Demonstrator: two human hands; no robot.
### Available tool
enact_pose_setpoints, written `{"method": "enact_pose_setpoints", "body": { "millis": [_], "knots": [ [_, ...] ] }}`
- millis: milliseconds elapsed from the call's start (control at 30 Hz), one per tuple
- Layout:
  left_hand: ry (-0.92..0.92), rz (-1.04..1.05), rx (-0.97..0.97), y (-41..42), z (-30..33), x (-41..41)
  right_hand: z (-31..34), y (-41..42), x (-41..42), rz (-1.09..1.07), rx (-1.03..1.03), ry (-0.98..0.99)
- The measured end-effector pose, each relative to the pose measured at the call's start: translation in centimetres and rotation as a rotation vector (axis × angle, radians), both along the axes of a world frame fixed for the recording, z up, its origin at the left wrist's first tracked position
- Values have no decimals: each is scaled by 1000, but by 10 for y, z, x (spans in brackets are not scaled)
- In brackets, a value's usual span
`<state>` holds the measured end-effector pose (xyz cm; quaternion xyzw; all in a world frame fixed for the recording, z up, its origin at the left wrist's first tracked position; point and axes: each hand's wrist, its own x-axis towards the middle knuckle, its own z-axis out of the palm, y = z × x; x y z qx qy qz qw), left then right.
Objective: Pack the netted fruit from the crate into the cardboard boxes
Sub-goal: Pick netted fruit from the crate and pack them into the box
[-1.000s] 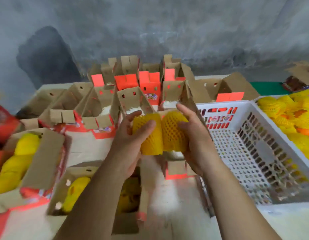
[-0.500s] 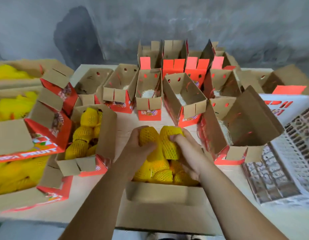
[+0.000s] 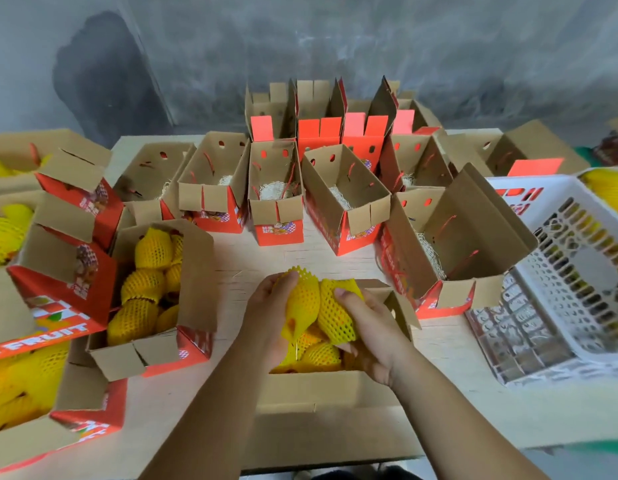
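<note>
Netted fruit: the left hand (image 3: 269, 317) grips one yellow piece (image 3: 300, 313), the right hand (image 3: 373, 327) another (image 3: 335, 315), both over the near cardboard box (image 3: 321, 393) holding more. Pale table (image 3: 266, 261), grey wall (image 3: 404, 46) behind. Open boxes (image 3: 342, 199) show only shredded padding; the white crate (image 3: 560, 299) sits right.

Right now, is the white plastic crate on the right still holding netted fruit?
No: the white crate shows only its bare perforated floor and walls.
</note>
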<state>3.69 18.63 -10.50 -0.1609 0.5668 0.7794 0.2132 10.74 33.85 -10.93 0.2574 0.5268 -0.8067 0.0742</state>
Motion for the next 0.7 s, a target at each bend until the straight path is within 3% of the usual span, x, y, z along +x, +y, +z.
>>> {"method": "enact_pose_setpoints", "body": {
  "millis": [100, 200, 333, 533, 700],
  "knots": [
    [-10, -112, -58, -3, 1, 6, 1, -2, 2, -38, -14, 21],
    [-79, -263, 49, -8, -1, 10, 0, 2, 1, -87, -14, 46],
    [177, -380, -304, -14, 4, 1, 0, 7, 1, -36, -41, -2],
    [388, -370, -539, -17, -4, 2, -9, 4, 2, -66, 168, 51],
    [169, -206, -333, -28, -27, 2, -20, 2, 8, -114, 67, -25]
  ]
}}
